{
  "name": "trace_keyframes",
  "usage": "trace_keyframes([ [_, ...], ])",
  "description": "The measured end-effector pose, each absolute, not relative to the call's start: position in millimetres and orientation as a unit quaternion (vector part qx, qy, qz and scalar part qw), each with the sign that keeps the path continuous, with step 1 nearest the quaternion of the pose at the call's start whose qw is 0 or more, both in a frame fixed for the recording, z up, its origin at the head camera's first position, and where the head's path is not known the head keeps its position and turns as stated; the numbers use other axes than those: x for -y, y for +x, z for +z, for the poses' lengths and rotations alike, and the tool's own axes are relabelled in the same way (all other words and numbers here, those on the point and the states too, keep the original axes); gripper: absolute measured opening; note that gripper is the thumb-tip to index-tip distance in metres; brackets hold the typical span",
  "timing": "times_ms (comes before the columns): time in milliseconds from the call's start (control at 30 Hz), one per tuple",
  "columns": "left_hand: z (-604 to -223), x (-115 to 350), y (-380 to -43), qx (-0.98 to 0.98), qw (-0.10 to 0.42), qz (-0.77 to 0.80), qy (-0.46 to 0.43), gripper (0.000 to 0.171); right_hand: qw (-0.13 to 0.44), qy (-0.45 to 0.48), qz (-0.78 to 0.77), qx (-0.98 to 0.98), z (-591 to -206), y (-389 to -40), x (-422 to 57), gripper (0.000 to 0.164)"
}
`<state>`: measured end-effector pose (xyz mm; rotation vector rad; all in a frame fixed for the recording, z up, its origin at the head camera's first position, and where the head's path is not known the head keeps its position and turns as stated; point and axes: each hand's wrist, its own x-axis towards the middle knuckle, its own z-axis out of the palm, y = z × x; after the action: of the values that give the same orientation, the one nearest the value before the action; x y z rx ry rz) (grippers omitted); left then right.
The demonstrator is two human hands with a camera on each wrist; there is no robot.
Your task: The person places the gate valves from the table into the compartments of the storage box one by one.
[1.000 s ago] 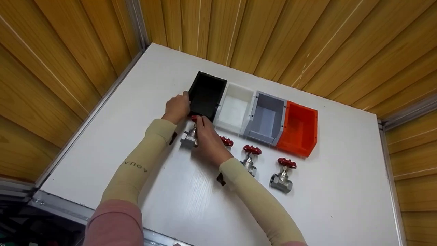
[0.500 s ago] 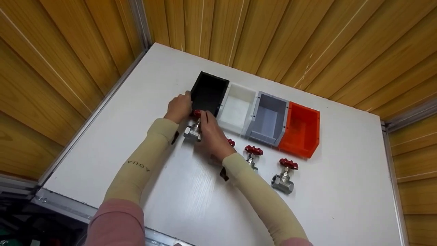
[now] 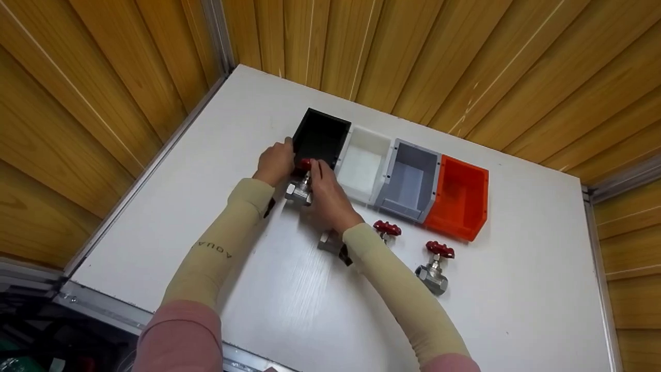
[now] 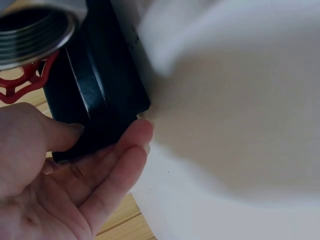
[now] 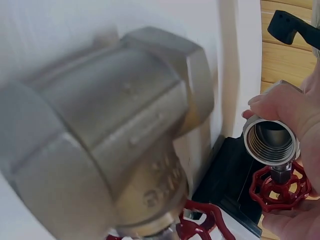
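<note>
My left hand [image 3: 275, 163] grips the near left edge of the black bin [image 3: 323, 134]; in the left wrist view the thumb and fingers pinch its wall. With my right hand [image 3: 333, 199] I hold a metal gate valve [image 3: 298, 192] with a red handwheel, at the near end of that bin. In the right wrist view the held valve's threaded opening [image 5: 270, 142] faces the camera, with the thumb on its body and fingers by the wheel. Part of the handwheel is hidden by my fingers in the head view.
A white bin [image 3: 359, 168], a grey bin [image 3: 410, 181] and an orange bin [image 3: 459, 199] stand in a row beside the black one. Three more valves lie nearer on the white table: one mostly hidden [image 3: 330, 242], another [image 3: 387, 228] partly hidden, the third [image 3: 434, 266] at right.
My right hand has carried the valve a little up and away from me, so its wheel now overlaps the black bin's near end. My left hand keeps its grip on the bin.
</note>
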<state>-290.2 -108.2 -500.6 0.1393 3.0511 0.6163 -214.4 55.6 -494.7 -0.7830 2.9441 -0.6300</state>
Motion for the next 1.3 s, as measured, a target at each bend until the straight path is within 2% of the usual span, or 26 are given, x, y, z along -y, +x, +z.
trace_keyframes([
  [167,-501,108,-291,-0.978,0.023,0.203,0.038,0.026,0.027,-0.247,-0.209,-0.946,-493,-220,-57,0.108],
  [433,-502,107,-291,-0.978,0.014,0.204,0.045,0.022,0.006,-0.250,-0.219,-0.943,-492,-231,-59,0.109],
  [667,-501,105,-289,-0.979,0.004,0.198,0.048,0.025,-0.025,-0.248,-0.205,-0.947,-493,-237,-65,0.109],
  [1033,-505,104,-285,-0.980,0.025,0.190,0.051,0.028,-0.038,-0.259,-0.228,-0.938,-488,-248,-63,0.109],
  [1300,-506,103,-284,-0.977,0.032,0.202,0.053,0.029,-0.010,-0.242,-0.223,-0.944,-483,-254,-64,0.111],
])
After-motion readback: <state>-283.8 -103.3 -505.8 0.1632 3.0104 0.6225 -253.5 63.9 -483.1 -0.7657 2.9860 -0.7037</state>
